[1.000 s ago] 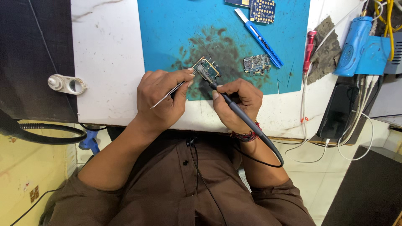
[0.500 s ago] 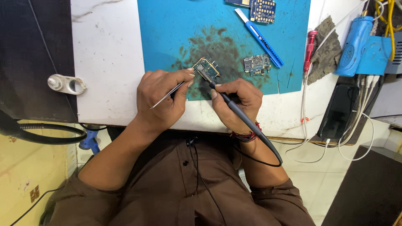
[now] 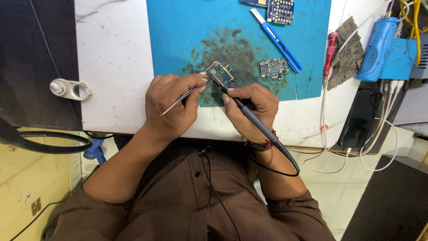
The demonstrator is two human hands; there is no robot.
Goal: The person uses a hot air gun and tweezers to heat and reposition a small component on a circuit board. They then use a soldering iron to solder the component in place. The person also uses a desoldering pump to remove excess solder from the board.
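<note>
A small green circuit board (image 3: 220,72) lies on the stained blue work mat (image 3: 187,31) near the table's front edge. My left hand (image 3: 171,105) pinches thin metal tweezers (image 3: 178,101) whose tips reach the board's left side. My right hand (image 3: 255,107) grips a dark soldering iron handle (image 3: 249,116) like a pen. Its tip rests against the board's near edge. The iron's black cable (image 3: 285,165) loops down past my wrist.
A second small board (image 3: 273,67), a blue utility knife (image 3: 276,40) and a blue-and-gold board (image 3: 281,10) lie further back on the mat. A red tool (image 3: 330,54), grey rag (image 3: 348,49), blue device (image 3: 379,44), black phone (image 3: 360,118) and white cables sit to the right. A white fitting (image 3: 69,89) sits left.
</note>
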